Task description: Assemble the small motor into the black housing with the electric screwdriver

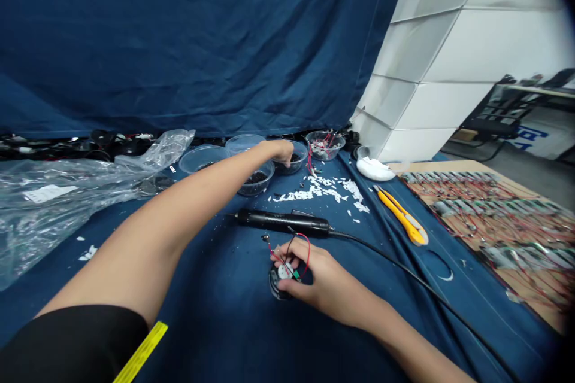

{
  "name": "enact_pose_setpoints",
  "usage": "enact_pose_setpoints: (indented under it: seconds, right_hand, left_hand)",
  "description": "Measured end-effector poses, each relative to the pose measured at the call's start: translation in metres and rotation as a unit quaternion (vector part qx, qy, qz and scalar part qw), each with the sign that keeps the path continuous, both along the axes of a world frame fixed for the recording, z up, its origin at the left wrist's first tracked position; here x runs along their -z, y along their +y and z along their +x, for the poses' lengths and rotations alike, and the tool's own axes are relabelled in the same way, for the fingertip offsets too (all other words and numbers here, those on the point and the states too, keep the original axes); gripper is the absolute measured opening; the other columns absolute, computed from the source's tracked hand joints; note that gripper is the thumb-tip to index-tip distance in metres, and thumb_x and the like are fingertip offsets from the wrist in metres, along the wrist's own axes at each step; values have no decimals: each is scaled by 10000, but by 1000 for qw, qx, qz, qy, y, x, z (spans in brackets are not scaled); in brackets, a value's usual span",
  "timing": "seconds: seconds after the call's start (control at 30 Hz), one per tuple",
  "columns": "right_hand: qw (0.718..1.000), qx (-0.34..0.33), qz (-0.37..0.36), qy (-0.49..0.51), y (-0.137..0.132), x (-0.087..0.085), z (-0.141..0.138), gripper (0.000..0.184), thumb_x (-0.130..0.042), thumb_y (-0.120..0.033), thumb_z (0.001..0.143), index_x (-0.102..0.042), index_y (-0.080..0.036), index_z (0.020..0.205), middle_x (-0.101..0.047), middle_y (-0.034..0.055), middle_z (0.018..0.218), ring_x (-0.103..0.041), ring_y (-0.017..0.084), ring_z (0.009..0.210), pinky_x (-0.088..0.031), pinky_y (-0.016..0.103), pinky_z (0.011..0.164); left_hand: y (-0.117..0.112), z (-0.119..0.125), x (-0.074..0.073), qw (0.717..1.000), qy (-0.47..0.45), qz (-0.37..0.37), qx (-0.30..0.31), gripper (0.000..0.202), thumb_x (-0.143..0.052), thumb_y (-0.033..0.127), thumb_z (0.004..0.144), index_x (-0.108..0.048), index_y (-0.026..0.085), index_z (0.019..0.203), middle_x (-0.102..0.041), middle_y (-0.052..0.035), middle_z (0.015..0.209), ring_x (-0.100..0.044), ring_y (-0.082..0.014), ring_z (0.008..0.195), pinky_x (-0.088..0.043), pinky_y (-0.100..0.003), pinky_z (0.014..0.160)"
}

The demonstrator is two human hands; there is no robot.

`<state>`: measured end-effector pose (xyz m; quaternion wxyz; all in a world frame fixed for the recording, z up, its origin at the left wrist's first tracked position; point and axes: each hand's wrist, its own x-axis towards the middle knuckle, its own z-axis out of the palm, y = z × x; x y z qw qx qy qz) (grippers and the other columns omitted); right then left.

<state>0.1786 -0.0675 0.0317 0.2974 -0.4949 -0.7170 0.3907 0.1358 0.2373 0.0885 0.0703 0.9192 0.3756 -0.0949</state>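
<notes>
My left hand [283,152] reaches across to a clear plastic bowl [297,163] holding small dark parts. Its fingers point down into the bowl, pressed together; their tips and anything between them are hidden. Nearer to me, my right hand [309,266] is closed around a small round black device [275,284] on the blue cloth. A white part [284,271], red and black wires and a little green piece show on the device's upper side. Just beyond the right hand lies a black electric screwdriver [283,221], its cable running off to the lower right.
More clear bowls stand alongside, one with dark bits [256,178], another with red-wired parts [326,146]. White scraps [314,190] are scattered before them. A yellow utility knife [402,215] and a board of wired parts [485,215] lie right. Plastic bags [67,191] cover the left.
</notes>
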Motion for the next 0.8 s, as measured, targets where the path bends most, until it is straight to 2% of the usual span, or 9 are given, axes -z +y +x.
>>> enact_pose_setpoints:
  seconds: [0.2,0.37,0.47,0.63,0.73,0.8]
  right_hand:
    - [1000,3,11,10,4,-1,1,240,-648,-169,828,-599,-221,1057,-621,-15,1078,-578,121,975,-434,247,892]
    - [998,-12,24,57,5,-1,1,243,-601,-120,838,-625,-237,1049,-645,-49,1091,-588,99,1025,-418,220,931]
    - [997,-8,18,74,6,0,1,228,-613,-135,838,-631,-224,1047,-651,-40,1091,-592,107,1011,-425,229,926]
    - [996,-16,13,90,8,3,2,205,-630,-172,840,-629,-201,1043,-652,-11,1110,-595,135,1018,-434,269,940]
    - [996,-16,27,85,7,5,2,207,-623,-171,843,-630,-197,1048,-653,0,1115,-594,144,1045,-426,281,959]
    - [996,-17,34,79,7,6,1,215,-618,-172,845,-631,-192,1058,-655,7,1110,-595,149,1050,-423,290,963]
  left_hand:
    - [9,-7,-1,996,-77,54,-4,274,-694,321,756,-737,157,971,-726,-97,995,-658,-218,886,-465,-249,745]
    - [4,-13,-5,987,-128,93,-1,181,-711,284,742,-729,161,874,-727,-84,906,-653,-202,850,-450,-239,743]
    - [-6,-16,-8,980,-164,112,-1,128,-661,255,791,-702,164,872,-721,-67,863,-643,-182,794,-438,-243,720]
    - [-37,-30,-20,958,-245,148,-4,181,-491,250,924,-640,177,995,-695,-27,792,-608,-153,720,-406,-258,693]
    - [-71,-53,-24,928,-328,174,5,225,-474,305,956,-640,159,995,-667,-26,755,-592,-141,717,-392,-258,700]
    - [-101,-75,-21,907,-377,182,33,266,-464,309,968,-668,142,936,-652,-27,725,-588,-131,705,-394,-256,710]
